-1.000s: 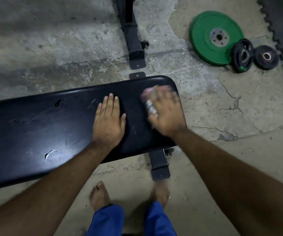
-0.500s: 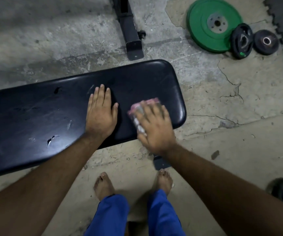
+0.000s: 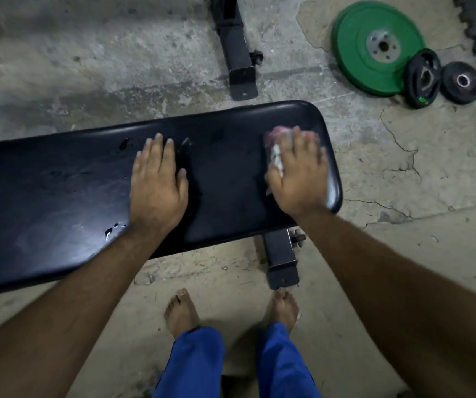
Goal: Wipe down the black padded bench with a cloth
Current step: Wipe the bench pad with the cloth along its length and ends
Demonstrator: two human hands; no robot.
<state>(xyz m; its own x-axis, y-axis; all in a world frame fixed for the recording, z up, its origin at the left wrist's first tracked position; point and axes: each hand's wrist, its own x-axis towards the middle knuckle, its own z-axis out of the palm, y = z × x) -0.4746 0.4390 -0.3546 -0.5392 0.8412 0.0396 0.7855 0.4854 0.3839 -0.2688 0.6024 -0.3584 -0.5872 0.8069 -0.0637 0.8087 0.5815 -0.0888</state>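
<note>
Nearest us we see two bare feet and blue trouser legs on the concrete floor, both forearms reaching forward over them. Next comes the black padded bench, running left to right, its right end rounded, with small tears in the cover near the front edge and near the far edge. Left hand lies flat, palm down, fingers together and extended, holding nothing, resting on the pad about mid-width. Right hand sits near the bench's right end, palm down, fingers spread, pressing on the cloth. We see the cloth mostly under that hand: a pinkish bunch pokes out past the fingertips on the far-left side and a white fold shows by the thumb edge. It is on the pad top, near the right end. A black metal foot sticks out below the bench just past the right toes. Farther out, another black frame bar lies on the floor, and far right a green weight plate with two small black plates beside it.
</note>
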